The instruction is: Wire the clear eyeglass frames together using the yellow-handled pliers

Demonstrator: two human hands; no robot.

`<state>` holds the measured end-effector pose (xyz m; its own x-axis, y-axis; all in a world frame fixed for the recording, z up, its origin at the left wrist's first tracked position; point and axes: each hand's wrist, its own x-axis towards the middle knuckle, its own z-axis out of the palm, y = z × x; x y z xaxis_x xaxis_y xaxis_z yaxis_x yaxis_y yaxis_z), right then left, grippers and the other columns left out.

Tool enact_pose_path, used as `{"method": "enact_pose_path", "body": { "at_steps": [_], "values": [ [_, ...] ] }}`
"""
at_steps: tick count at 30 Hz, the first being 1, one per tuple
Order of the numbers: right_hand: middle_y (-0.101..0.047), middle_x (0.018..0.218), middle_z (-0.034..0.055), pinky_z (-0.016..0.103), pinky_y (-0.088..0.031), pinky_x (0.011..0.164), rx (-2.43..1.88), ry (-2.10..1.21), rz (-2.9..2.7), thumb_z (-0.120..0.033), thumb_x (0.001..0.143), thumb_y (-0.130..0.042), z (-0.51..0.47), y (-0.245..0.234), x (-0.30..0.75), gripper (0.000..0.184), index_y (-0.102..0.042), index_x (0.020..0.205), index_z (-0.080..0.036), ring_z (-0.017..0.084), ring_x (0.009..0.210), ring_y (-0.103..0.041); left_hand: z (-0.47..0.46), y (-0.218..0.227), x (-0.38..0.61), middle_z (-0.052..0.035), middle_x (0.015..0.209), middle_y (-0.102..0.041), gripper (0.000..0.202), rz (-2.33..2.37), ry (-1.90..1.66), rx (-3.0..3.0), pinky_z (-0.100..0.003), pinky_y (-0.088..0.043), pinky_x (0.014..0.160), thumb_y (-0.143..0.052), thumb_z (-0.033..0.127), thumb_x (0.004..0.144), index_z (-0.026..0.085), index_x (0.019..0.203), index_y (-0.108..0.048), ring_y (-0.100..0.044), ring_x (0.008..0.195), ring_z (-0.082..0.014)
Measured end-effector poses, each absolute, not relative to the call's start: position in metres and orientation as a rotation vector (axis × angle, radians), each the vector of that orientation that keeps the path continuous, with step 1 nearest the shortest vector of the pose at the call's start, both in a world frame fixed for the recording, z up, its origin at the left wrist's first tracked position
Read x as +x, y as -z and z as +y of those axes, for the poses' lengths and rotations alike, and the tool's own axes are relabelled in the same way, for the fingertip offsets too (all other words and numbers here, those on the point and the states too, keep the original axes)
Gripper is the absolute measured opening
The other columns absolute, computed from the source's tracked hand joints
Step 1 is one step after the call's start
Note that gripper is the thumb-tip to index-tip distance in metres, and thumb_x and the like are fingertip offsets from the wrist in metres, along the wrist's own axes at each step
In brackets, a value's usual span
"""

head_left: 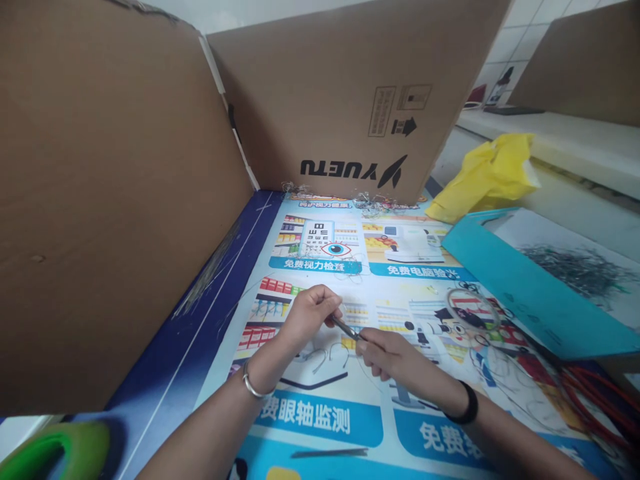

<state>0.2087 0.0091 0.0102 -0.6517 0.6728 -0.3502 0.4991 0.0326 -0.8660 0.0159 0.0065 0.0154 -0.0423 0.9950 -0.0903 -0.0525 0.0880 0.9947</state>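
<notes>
My right hand (387,353) is closed round the handle end of a slim dark metal tool, perhaps pliers (347,329). The tool's tip points left, up to the fingers of my left hand (315,313). My left fingers are pinched at that tip; what they hold is too small or hidden to make out. Below the hands, a few short bent wires (330,357) lie on the printed sheet (360,427). A coil of thin wire (473,310) lies to the right of my right hand. Near the front edge lies a thin dark strip (330,453).
Cardboard panels (320,100) stand at the left and back. At right are a turquoise box (530,300) holding a heap of wire pieces (575,267), a yellow bag (485,177) and red cords (590,400). A green tape roll (85,447) sits front left, loose wires (210,270) farther back.
</notes>
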Motion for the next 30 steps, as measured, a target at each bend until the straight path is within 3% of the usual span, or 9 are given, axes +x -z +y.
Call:
{"method": "enact_pose_path", "body": {
  "at_steps": [12, 20, 30],
  "values": [
    [-0.045, 0.064, -0.0023, 0.022, -0.033, 0.050, -1.178, -1.659, -2.161, -0.046, 0.089, -0.039, 0.010, -0.016, 0.208, 0.034, -0.041, 0.068, -0.020, 0.010, 0.055, -0.043, 0.008, -0.014, 0.014, -0.0007, 0.057, -0.062, 0.022, 1.218, -1.145, 1.135, -0.020, -0.043, 0.046, -0.062, 0.033, 0.075, 0.014, 0.065, -0.056, -0.053, 0.045, -0.0083],
    [-0.042, 0.057, -0.0037, 0.023, -0.029, 0.047, -1.157, -1.641, -2.111, -0.054, 0.087, -0.040, 0.008, -0.016, 0.205, 0.041, -0.038, 0.064, -0.020, 0.010, 0.052, -0.037, 0.007, -0.012, 0.015, -0.0002, 0.057, -0.063, 0.021, 1.220, -1.210, 1.114, -0.020, -0.043, 0.047, -0.062, 0.032, 0.076, 0.015, 0.066, -0.056, -0.053, 0.046, -0.0088],
    [-0.046, 0.051, -0.0049, 0.019, -0.022, 0.036, -0.969, -2.200, -1.502, -0.055, 0.083, -0.045, 0.000, -0.003, 0.200, 0.039, -0.050, 0.074, -0.017, 0.005, 0.038, -0.034, 0.000, -0.019, 0.023, 0.0007, 0.061, -0.061, 0.021, 1.165, -1.407, 0.982, -0.021, -0.043, 0.052, -0.061, 0.035, 0.078, 0.015, 0.073, -0.059, -0.054, 0.051, -0.0089]
  ]
}}
